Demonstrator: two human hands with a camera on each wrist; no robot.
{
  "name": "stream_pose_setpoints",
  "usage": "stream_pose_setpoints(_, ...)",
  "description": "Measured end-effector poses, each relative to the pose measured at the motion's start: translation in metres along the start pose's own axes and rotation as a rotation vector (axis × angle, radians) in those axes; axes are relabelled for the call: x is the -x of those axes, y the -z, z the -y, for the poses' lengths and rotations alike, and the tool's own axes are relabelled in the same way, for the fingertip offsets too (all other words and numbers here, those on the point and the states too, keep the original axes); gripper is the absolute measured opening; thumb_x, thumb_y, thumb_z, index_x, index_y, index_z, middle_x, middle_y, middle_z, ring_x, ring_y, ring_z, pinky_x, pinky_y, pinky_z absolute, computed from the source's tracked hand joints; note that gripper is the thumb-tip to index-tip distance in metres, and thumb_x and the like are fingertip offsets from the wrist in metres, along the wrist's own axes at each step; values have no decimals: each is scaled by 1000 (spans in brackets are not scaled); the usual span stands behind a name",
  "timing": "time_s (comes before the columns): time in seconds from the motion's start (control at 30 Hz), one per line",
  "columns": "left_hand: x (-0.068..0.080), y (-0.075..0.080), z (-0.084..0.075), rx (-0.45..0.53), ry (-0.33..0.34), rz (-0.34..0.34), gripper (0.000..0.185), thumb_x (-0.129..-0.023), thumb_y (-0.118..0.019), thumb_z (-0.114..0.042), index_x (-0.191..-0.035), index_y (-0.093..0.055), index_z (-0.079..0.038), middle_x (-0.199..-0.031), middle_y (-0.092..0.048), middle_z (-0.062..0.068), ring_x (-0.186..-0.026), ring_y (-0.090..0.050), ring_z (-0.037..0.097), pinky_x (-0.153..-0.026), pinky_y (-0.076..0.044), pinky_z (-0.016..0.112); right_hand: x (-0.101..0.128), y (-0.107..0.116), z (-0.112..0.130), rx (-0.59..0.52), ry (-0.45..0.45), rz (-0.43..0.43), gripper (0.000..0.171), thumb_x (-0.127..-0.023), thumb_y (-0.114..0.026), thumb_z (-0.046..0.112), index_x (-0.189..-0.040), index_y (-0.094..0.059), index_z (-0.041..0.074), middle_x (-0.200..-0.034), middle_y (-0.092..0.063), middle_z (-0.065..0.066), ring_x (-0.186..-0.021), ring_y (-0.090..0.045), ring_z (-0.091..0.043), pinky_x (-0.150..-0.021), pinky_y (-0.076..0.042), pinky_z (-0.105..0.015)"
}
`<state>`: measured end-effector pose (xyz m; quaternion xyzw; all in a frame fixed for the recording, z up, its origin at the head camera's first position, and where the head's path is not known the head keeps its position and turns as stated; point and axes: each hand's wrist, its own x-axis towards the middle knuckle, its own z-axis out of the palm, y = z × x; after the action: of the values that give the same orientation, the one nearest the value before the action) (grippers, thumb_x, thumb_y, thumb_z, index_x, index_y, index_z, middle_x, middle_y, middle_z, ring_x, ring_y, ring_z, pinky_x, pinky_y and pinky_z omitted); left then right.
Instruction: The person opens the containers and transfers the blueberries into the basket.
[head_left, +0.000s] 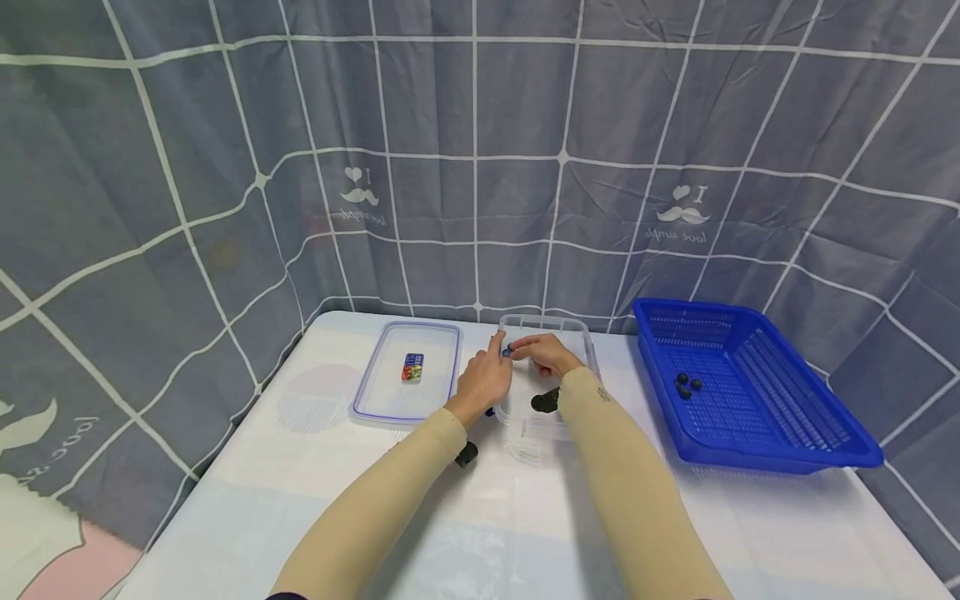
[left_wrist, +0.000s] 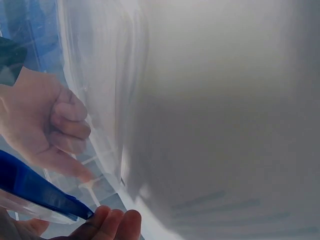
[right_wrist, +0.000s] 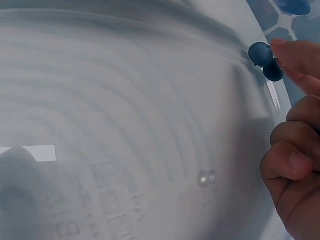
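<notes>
A clear plastic box [head_left: 585, 333] stands at the back middle of the table. My left hand [head_left: 486, 379] is at its left side, gripping the wall; in the left wrist view the fingertips [left_wrist: 112, 222] lie against a blue clip [left_wrist: 47, 192]. Reaching over the box, my right hand [head_left: 551, 354] pinches small dark blue balls that look like blueberries [right_wrist: 260, 53] between thumb and index finger. Two show there, close together near the box's rim. The other right fingers are curled into the palm. In the head view the hands hide most of these balls.
To the left lies a clear lid [head_left: 382, 392] with a blue seal and a colourful label [head_left: 412, 367]. A blue basket [head_left: 757, 454] at the right holds several dark balls [head_left: 684, 385]. A grey gridded curtain [head_left: 517, 200] hangs behind the table.
</notes>
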<state>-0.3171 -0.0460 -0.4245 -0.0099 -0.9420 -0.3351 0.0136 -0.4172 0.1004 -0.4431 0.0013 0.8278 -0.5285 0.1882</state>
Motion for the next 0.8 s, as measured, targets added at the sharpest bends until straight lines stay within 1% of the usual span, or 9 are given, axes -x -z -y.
stream_pose_setpoints(0.3,0,-1,0,-3,1,-11,54,-108,-31,-34,-161,-24,-29,-138,-56,19,-123,-58,38,-89,-50,56,-3,-4,-1,18,2,-17,38,-89,-73,12,-127,-71,11,-44,-29,8,-41,-19,-8,-43,-23,-25)
stream_pose_setpoints(0.37,0,-1,0,-1,1,-11,54,-108,-31,-35,-161,-24,-29,-138,-56,18,-122,-58,38,-89,-50,56,-2,-5,-1,29,6,-21,37,-89,-73,11,-126,-71,10,-47,-38,8,-40,-19,-8,-43,-24,-25)
stream_pose_setpoints(0.47,1,-2,1,2,2,-5,54,-108,-31,-35,-161,-24,-29,-138,-56,19,-122,-58,38,-88,-51,56,-1,-7,-2,42,10,-21,36,-90,-72,11,-126,-71,9,-58,-54,5,-41,-19,-8,-42,-24,-25)
stream_pose_setpoints(0.57,1,-3,1,1,2,-2,54,-108,-31,-35,-161,-23,-29,-138,-56,18,-121,-58,38,-86,-51,55,2,-8,-2,46,14,-19,36,-90,-72,10,-126,-71,8,-67,-62,4,-41,-18,-8,-43,-24,-25)
stream_pose_setpoints(0.63,1,-3,1,2,1,-5,54,-108,-31,-35,-161,-24,-29,-137,-56,19,-120,-58,38,-86,-51,55,2,-8,-2,52,20,-19,37,-89,-71,9,-126,-71,8,-64,-59,3,-41,-17,-8,-43,-24,-25)
stream_pose_setpoints(0.73,1,-3,1,-3,0,-10,54,-108,-31,-34,-161,-25,-29,-135,-57,19,-119,-59,38,-85,-51,55,3,-8,-1,73,35,-16,37,-90,-70,8,-127,-70,6,-57,-53,6,-42,-17,-8,-43,-25,-25)
stream_pose_setpoints(0.8,0,-2,0,-3,-1,-15,54,-108,-31,-34,-160,-25,-29,-135,-57,19,-119,-59,38,-85,-50,56,3,-8,0,88,42,-20,37,-90,-70,8,-127,-70,6,-51,-44,7,-41,-17,-7,-43,-25,-25)
